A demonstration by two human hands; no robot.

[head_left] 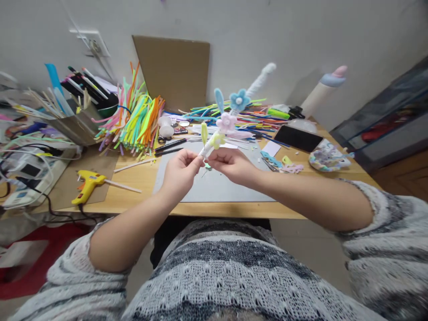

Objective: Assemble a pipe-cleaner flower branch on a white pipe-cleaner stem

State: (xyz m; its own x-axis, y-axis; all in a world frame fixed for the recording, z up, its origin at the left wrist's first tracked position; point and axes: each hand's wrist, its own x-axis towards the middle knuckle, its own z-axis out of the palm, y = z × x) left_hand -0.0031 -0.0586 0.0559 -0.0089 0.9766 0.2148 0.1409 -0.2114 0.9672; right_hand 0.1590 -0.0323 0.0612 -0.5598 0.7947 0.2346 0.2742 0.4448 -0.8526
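In the middle of the head view, my left hand (180, 171) pinches the lower end of a white fuzzy stick (261, 80). The stick tilts up to the right and carries a blue flower (239, 100), a pink flower (226, 122) and a yellow flower (217, 140), all of pipe cleaner. A blue leaf (219, 99) and a yellow-green leaf (204, 133) stand out from it on the left. My right hand (234, 165) is closed beside the stick's lower end, fingertips close to the left thumb. A small green piece (207, 166) shows below the fingers; what the right fingers hold is hidden.
A grey mat (214, 191) lies under my hands. To the left are a yellow glue gun (88, 185), a power strip (36, 178) and bundled pipe cleaners (140, 122). A phone (298, 137), blue and pink pieces (282, 164) and a crumpled bag (329, 156) lie right.
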